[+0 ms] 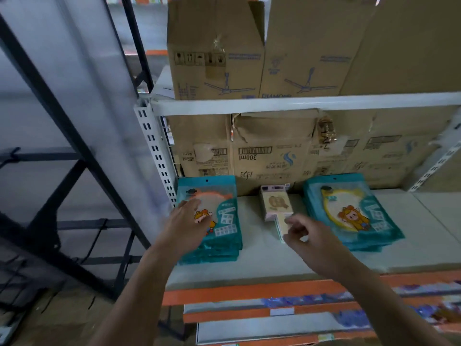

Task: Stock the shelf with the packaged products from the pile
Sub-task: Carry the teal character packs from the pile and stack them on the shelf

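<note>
Two stacks of teal packets lie on the grey shelf board [262, 260]. The left stack [219, 221] bears an orange cartoon figure, the right stack [349, 213] a yellow one. Between them lies a small pile of pink and cream boxes [275, 203]. My left hand [184, 226] lies flat with straight fingers on the left stack. My right hand [311, 236] hovers at the near end of the small boxes with loosely curled fingers; whether it touches them is unclear. It holds nothing that I can see.
Brown cartons [269, 151] line the back of this shelf, and larger fan cartons [217, 58] stand on the white shelf above. A slotted white upright [154, 151] bounds the left side. Orange shelf edges [249, 290] run below. A dark metal rack [62, 158] stands to the left.
</note>
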### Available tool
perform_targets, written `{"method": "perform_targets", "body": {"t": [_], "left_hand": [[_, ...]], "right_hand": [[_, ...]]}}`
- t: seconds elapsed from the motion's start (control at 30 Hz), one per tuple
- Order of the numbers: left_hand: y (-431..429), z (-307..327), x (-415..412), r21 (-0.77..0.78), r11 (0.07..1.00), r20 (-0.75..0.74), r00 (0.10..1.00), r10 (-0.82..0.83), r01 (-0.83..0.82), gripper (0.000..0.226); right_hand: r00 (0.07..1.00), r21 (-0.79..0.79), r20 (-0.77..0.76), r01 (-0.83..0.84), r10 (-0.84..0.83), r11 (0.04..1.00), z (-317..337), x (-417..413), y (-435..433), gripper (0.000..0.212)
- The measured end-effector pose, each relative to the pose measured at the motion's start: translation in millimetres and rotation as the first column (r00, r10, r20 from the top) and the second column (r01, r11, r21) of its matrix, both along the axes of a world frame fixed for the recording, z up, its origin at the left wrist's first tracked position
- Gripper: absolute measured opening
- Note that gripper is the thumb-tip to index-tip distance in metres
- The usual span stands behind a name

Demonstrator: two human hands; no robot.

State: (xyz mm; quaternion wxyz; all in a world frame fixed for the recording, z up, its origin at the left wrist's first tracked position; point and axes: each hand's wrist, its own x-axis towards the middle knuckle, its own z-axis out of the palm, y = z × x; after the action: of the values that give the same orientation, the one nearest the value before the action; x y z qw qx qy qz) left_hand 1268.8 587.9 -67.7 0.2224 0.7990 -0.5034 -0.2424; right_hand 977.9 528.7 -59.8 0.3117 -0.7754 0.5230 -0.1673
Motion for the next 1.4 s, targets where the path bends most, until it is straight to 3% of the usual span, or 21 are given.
{"method": "perform_targets", "body": {"t": [0.07, 0.17, 0.23, 0.4, 0.73, 0.93, 1.27, 1.4], "left_hand": [[14.0, 31.1, -24.8, -0.06, 0.988, 0.011, 0.99, -0.141, 0.142, 0.03], [37.8, 69.8, -61.8, -0.12, 0.966, 0.133, 0.968, -0.215, 0.231, 0.045], [53.3, 88.5, -87.2, -0.154, 0.959, 0.221, 0.954, -0.202, 0.239, 0.057], [90.7, 108.7, -144.8, -0.216, 0.952, 0.47, 0.878, -0.093, 0.217, 0.055], [176.8, 70.3, -235.9, -0.076, 0.993, 0.548, 0.836, -0.036, 0.093, 0.06], [200.9, 80.2, -248.5, -0.061, 0.995, 0.581, 0.814, -0.027, 0.077, 0.062], [215.7, 102.7, -229.0, -0.079, 0.978, 0.612, 0.784, -0.104, 0.191, 0.066], [219.4, 103.3, -221.3, -0.081, 0.973, 0.605, 0.787, -0.124, 0.216, 0.066]], "right_hand": [[0.999, -0.071, -0.044, -0.029, 0.025, 0.997, 26.7, -5.4, 3.8, 0.033], [0.988, -0.227, -0.149, -0.083, 0.05, 0.97, 69.2, -19.8, 19.8, 0.037], [0.973, -0.338, -0.225, -0.123, 0.047, 0.933, 91.6, -33.3, 34.2, 0.043], [0.928, -0.491, -0.372, -0.213, 0.017, 0.845, 119.9, -72.5, 69.0, 0.056], [0.886, -0.422, -0.463, -0.248, 0.027, 0.872, 58.0, -149.1, 124.2, 0.069], [0.898, -0.403, -0.435, -0.258, 0.064, 0.878, 69.6, -165.6, 156.1, 0.061], [0.857, -0.394, -0.516, -0.25, 0.013, 0.885, 92.6, -157.2, 177.5, 0.069], [0.885, -0.427, -0.465, -0.223, -0.002, 0.876, 96.3, -154.6, 184.5, 0.068]]}}
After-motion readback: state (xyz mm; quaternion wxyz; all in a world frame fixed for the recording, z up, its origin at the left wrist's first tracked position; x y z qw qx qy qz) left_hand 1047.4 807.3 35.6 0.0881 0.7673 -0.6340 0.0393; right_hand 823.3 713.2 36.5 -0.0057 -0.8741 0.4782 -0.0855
